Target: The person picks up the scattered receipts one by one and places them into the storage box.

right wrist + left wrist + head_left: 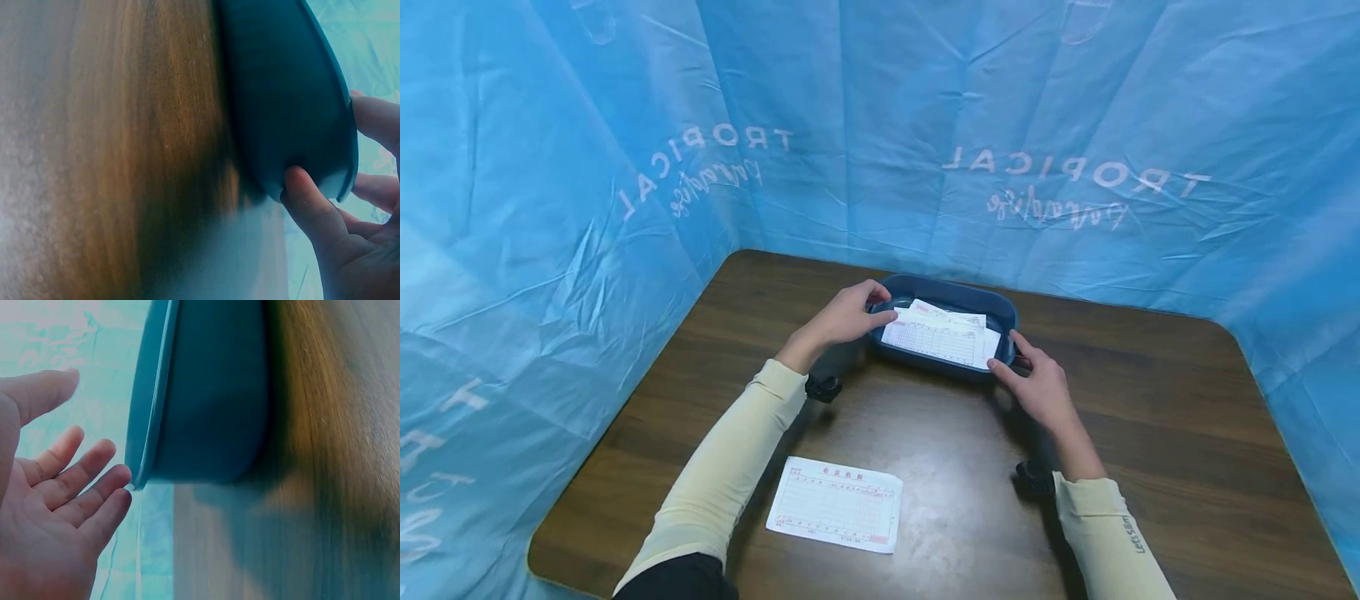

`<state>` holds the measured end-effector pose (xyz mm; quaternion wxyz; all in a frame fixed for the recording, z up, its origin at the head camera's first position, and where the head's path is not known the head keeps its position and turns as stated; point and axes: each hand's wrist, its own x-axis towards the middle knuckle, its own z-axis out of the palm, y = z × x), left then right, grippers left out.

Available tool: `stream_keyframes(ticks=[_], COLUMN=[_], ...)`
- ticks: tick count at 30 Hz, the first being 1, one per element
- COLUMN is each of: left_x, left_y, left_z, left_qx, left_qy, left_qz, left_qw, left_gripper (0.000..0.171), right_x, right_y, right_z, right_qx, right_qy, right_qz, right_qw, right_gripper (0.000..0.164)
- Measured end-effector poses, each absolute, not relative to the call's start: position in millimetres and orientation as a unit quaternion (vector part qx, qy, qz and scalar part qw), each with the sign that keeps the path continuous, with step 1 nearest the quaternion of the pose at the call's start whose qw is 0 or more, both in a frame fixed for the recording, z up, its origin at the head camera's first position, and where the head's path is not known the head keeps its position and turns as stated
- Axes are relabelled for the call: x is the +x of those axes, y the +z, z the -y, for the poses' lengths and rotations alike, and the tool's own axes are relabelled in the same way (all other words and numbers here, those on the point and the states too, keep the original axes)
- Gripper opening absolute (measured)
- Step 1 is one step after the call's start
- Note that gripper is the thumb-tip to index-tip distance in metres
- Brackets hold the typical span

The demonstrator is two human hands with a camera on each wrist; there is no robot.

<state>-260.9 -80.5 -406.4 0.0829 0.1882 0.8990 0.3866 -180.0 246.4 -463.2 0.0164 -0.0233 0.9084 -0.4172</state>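
A dark blue oblong plastic basin [942, 287] stands near the far edge of the table, with several white printed slips [936, 337] lying overlapped inside it. My left hand [842, 315] is at the basin's left end. In the left wrist view its fingertips [119, 478] meet the rim while the thumb stays apart from it. At the right end, my right hand [1036, 383] holds the basin. The right wrist view has one fingertip [300, 178] against the outer wall and other digits at the rim.
A single white form with red print [837, 505] lies flat on the brown wooden table [955, 483], nearer to me, between the forearms. Blue printed cloth [895, 108] hangs behind the table and along its sides.
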Motion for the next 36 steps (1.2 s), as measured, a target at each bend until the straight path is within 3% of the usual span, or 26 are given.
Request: stream_keyframes(ticks=[18, 36], left_x=[-245.0, -221.7], left_y=[-400.5, -404.8], left_z=[108.1, 127.1], left_qx=[0.167, 0.18], left_qy=[0.37, 0.37], left_qz=[-0.91, -0.902], left_qw=[0.084, 0.132], left_gripper=[0.051, 0.053], right_x=[-180.4, -180.5], right_y=[-462.9, -458.6], right_z=[-246.7, -244.7], right_qx=[-0.029, -0.019], right_qy=[-0.416, -0.41], right_qz=[-0.909, -0.912], right_qw=[0.016, 0.025], right_gripper=[0.085, 0.085])
